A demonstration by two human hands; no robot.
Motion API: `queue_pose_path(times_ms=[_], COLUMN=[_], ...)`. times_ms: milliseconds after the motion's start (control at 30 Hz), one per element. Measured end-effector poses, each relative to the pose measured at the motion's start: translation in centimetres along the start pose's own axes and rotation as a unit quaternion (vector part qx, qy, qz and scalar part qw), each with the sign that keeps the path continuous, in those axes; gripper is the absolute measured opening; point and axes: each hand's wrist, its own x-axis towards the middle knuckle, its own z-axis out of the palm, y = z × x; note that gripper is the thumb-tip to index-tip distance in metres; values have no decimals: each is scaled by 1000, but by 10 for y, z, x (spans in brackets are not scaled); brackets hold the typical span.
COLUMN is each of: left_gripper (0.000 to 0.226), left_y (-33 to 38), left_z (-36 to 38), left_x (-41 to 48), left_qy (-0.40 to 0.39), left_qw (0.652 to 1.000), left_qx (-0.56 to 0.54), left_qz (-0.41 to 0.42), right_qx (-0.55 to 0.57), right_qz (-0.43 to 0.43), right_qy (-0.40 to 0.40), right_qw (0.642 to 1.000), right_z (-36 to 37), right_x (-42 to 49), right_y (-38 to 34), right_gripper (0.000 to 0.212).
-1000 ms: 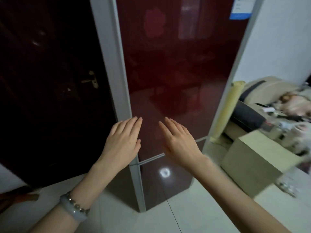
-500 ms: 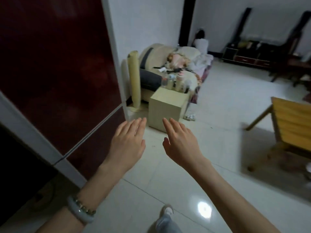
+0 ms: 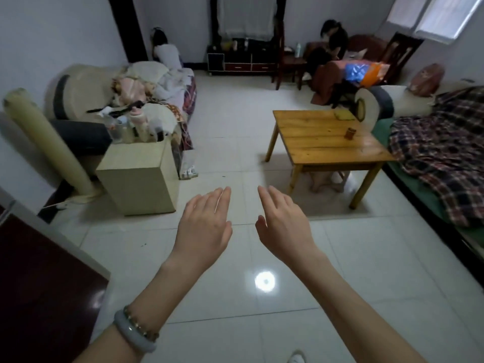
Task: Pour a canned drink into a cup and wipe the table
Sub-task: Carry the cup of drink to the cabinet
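Note:
A low wooden table (image 3: 314,142) stands on the tiled floor at the right of the room. On it, near its right edge, sits a small brown can-like object (image 3: 350,133), and a flat yellowish item (image 3: 343,115) lies at its far corner. My left hand (image 3: 205,226) and my right hand (image 3: 281,224) are stretched out side by side over the floor, palms down, fingers apart and holding nothing. Both hands are well short of the table. I see no cup.
A beige box (image 3: 142,179) topped with bottles stands at the left, in front of a cluttered sofa (image 3: 86,100). A dark red fridge door (image 3: 39,279) fills the lower left. A bed with a plaid blanket (image 3: 440,155) runs along the right. Two people sit at the back.
The view has swung right, away from the red fridge door and into the room, bringing the wooden table into view. My hands stay open in front of me.

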Motion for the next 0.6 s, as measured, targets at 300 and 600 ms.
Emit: queue_pose_path(times_ms=[300,600], left_gripper=[66,66], left_y=[166,288], left_z=[57,98], left_x=[114,201], left_qy=[8,-4], left_qw=[998,991], left_qx=[-45,-82], left_qz=[52,106], right_qx=[-36,-53], right_qz=[50,105], right_qy=[-1,-2], right_qw=[998,993], right_z=[-38,-61], right_x=[-5,-9], right_y=[196,338], right_gripper=[62,59])
